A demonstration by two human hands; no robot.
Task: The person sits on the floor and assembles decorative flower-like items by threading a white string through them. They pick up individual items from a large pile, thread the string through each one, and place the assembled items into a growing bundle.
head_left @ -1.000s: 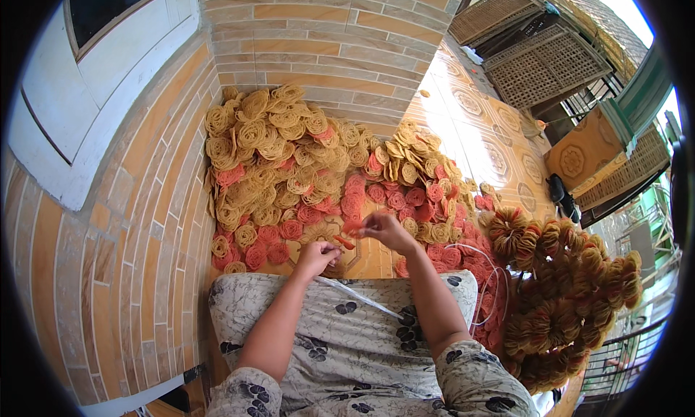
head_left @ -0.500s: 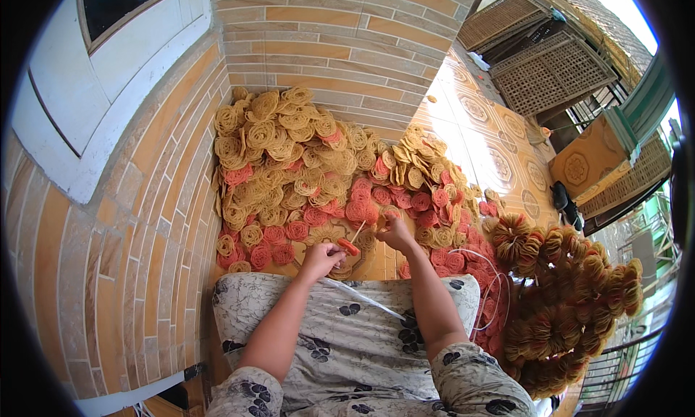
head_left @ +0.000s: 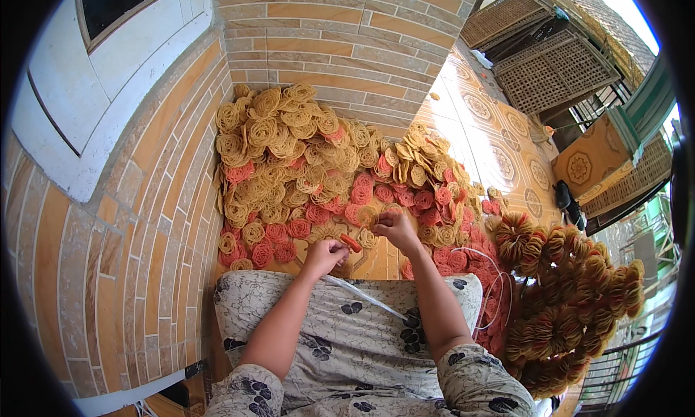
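wall: tan brick wall (head_left: 108,272) runs down the left side, with a white framed panel (head_left: 94,91) set higher up
pile: big heap of round yellow and pink woven discs (head_left: 304,171) on the tiled floor (head_left: 492,135), pushed up against the bricks
left hand: left hand (head_left: 326,254) has its fingers closed together around a small red piece (head_left: 350,242), right in front of the lap
string: thin white cord (head_left: 362,295) lies across the patterned cloth (head_left: 347,330) on the knees
right hand: right hand (head_left: 394,225) sits on the discs at the edge of the pile, fingers curled, can't tell if it's pinching one
bundle: strung-up stack of discs (head_left: 572,294) on the far right, well apart from both hands
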